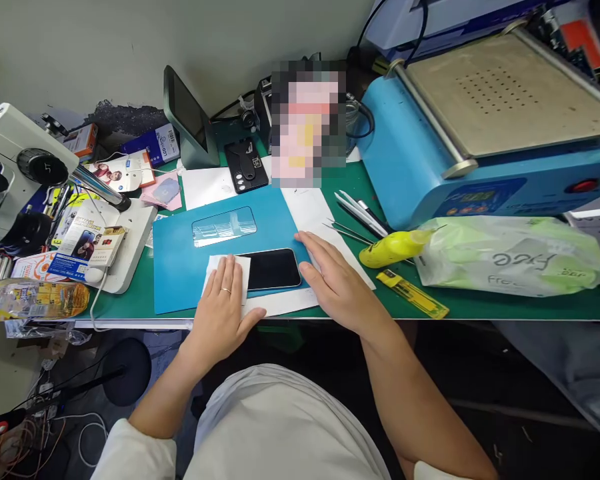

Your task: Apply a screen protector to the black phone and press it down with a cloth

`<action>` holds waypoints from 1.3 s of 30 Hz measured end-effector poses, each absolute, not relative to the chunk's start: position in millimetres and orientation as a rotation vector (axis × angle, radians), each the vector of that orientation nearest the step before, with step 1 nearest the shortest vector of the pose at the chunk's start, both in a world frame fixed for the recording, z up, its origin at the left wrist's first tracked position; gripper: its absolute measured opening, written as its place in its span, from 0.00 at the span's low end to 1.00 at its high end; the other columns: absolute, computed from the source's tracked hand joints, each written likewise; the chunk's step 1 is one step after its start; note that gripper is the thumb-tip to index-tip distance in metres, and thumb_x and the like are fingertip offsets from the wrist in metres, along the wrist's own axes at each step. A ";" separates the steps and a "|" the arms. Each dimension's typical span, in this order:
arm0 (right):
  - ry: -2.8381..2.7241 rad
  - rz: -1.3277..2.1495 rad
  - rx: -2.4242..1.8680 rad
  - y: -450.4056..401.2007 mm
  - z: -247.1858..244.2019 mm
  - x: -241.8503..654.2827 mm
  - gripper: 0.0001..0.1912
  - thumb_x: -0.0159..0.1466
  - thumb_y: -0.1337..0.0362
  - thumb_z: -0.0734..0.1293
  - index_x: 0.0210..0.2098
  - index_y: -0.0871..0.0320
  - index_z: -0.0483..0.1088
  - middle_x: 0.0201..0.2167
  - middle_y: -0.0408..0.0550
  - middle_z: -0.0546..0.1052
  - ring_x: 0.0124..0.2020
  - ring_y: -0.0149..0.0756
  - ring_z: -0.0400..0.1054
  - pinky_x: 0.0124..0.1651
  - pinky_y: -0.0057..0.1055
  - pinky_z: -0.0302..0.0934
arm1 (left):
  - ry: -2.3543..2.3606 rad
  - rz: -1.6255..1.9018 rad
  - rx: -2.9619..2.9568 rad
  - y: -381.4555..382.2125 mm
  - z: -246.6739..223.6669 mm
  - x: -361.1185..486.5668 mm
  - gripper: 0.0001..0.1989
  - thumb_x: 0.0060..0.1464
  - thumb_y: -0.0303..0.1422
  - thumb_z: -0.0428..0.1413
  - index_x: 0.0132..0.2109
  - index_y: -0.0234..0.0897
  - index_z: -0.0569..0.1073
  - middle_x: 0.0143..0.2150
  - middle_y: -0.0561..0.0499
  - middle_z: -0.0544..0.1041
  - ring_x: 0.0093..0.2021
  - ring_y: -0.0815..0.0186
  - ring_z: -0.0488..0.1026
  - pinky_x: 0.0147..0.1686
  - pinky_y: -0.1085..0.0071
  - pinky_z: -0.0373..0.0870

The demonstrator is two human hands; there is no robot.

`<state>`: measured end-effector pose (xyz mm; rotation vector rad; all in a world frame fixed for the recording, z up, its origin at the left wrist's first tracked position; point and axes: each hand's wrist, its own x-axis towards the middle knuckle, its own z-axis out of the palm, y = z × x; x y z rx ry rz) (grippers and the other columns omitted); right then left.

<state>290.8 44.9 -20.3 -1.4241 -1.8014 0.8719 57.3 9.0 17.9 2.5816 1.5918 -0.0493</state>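
Note:
A smartphone with a black screen [274, 269] lies on a blue mat [175, 267]. My left hand [223, 300], with a ring on one finger, presses flat on a white cloth or tissue [247, 268] that covers the phone's left end; its fingers are stretched out. Just beyond the phone's right end, my right hand [333, 280] rests over white paper with its fingers extended and the thumb apart, nothing visible in it. Behind the phone, a clear screen protector [225, 227] lies on the mat.
A microscope [45, 167] stands at the left, and a blue machine with a metal plate [415, 153] at the right. Tweezers, a yellow bottle [393, 249], a yellow pack [413, 294] and a plastic tissue bag [510, 256] lie right of my right hand. A black phone case [246, 165] lies behind.

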 end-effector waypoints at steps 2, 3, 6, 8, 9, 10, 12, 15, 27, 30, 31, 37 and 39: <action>-1.802 0.863 -1.419 44.7 -21.3 291.2 0.30 0.74 0.51 0.54 0.72 0.54 0.56 0.72 0.53 0.63 0.74 0.45 0.53 0.75 0.53 0.50 | 1.630 -0.061 2.560 17.8 15.4 71.5 0.45 0.68 0.56 0.40 0.73 0.17 0.50 0.77 0.25 0.45 0.78 0.42 0.39 0.72 0.44 0.53; -1.802 0.852 -1.410 44.7 -22.1 291.5 0.30 0.74 0.51 0.54 0.72 0.54 0.57 0.72 0.54 0.63 0.74 0.46 0.54 0.75 0.53 0.50 | 1.616 -0.059 2.574 22.2 12.7 84.1 0.46 0.67 0.57 0.42 0.72 0.16 0.52 0.76 0.24 0.45 0.77 0.41 0.40 0.72 0.45 0.53; -1.796 0.828 -1.369 44.9 -24.0 292.4 0.30 0.74 0.48 0.55 0.70 0.55 0.60 0.70 0.56 0.65 0.72 0.47 0.57 0.74 0.54 0.51 | 1.512 -0.007 2.691 30.1 2.5 126.1 0.47 0.67 0.57 0.44 0.72 0.14 0.53 0.76 0.24 0.48 0.77 0.41 0.43 0.74 0.49 0.50; -1.785 0.832 -1.357 45.1 -24.1 292.9 0.30 0.74 0.47 0.55 0.69 0.54 0.61 0.69 0.57 0.66 0.72 0.47 0.58 0.74 0.55 0.52 | 1.457 0.062 2.739 27.8 -2.0 143.2 0.47 0.67 0.57 0.42 0.72 0.14 0.53 0.76 0.25 0.50 0.77 0.42 0.44 0.75 0.52 0.47; -1.782 0.837 -1.356 45.1 -23.8 293.0 0.30 0.74 0.46 0.55 0.69 0.54 0.62 0.69 0.56 0.67 0.71 0.47 0.58 0.74 0.55 0.52 | 1.434 0.089 2.750 24.3 -2.9 145.9 0.47 0.67 0.58 0.41 0.72 0.14 0.53 0.76 0.26 0.50 0.77 0.43 0.44 0.75 0.53 0.47; -1.781 0.841 -1.359 45.0 -23.4 293.1 0.30 0.74 0.46 0.55 0.69 0.53 0.62 0.69 0.56 0.67 0.72 0.47 0.58 0.74 0.55 0.52 | 1.414 0.107 2.753 19.7 -2.8 144.3 0.47 0.67 0.58 0.40 0.72 0.15 0.53 0.76 0.27 0.50 0.77 0.44 0.45 0.75 0.53 0.48; -1.794 0.846 -1.367 44.7 -22.5 293.1 0.31 0.74 0.45 0.55 0.69 0.53 0.62 0.70 0.55 0.67 0.72 0.47 0.57 0.74 0.54 0.52 | 1.382 0.110 2.735 9.6 0.2 130.4 0.48 0.66 0.59 0.38 0.73 0.17 0.52 0.76 0.28 0.49 0.77 0.45 0.45 0.74 0.51 0.50; -1.808 0.840 -1.375 43.9 -21.2 292.9 0.32 0.74 0.44 0.54 0.70 0.52 0.60 0.70 0.55 0.65 0.73 0.47 0.56 0.74 0.53 0.52 | 1.363 0.061 2.664 0.9 9.0 93.6 0.48 0.66 0.60 0.37 0.73 0.19 0.51 0.77 0.29 0.48 0.78 0.46 0.43 0.73 0.48 0.54; -1.738 0.882 -1.303 42.9 -24.0 296.7 0.40 0.69 0.35 0.52 0.69 0.52 0.62 0.68 0.56 0.68 0.71 0.49 0.59 0.72 0.53 0.54 | 1.520 0.051 2.617 30.7 6.6 126.4 0.50 0.65 0.61 0.40 0.71 0.14 0.54 0.76 0.23 0.48 0.77 0.40 0.42 0.74 0.47 0.49; -1.651 0.941 -1.276 42.7 -24.3 299.1 0.41 0.69 0.35 0.49 0.69 0.53 0.63 0.66 0.57 0.71 0.68 0.49 0.64 0.71 0.52 0.57 | 1.431 0.067 2.694 26.0 2.8 144.3 0.45 0.68 0.56 0.39 0.72 0.16 0.53 0.76 0.27 0.49 0.78 0.44 0.43 0.75 0.53 0.46; -1.644 0.950 -1.274 42.4 -23.7 299.2 0.41 0.69 0.34 0.49 0.69 0.53 0.63 0.66 0.57 0.71 0.68 0.49 0.64 0.71 0.52 0.57 | 1.411 0.072 2.701 22.0 2.8 143.2 0.46 0.68 0.57 0.38 0.72 0.17 0.53 0.76 0.28 0.48 0.78 0.45 0.43 0.75 0.53 0.45; -1.739 0.886 -1.294 40.2 -16.4 296.1 0.44 0.67 0.32 0.48 0.70 0.52 0.62 0.67 0.56 0.70 0.69 0.50 0.62 0.71 0.51 0.56 | 1.391 0.043 2.667 -1.3 9.1 89.7 0.49 0.65 0.61 0.37 0.74 0.20 0.49 0.77 0.29 0.47 0.78 0.46 0.40 0.73 0.49 0.51; -1.729 0.886 -1.309 39.5 -14.7 296.0 0.44 0.67 0.32 0.48 0.70 0.51 0.61 0.67 0.55 0.71 0.69 0.49 0.62 0.71 0.50 0.57 | 1.464 0.034 2.616 0.4 11.1 70.1 0.46 0.67 0.59 0.38 0.75 0.23 0.47 0.77 0.29 0.46 0.78 0.46 0.39 0.73 0.46 0.52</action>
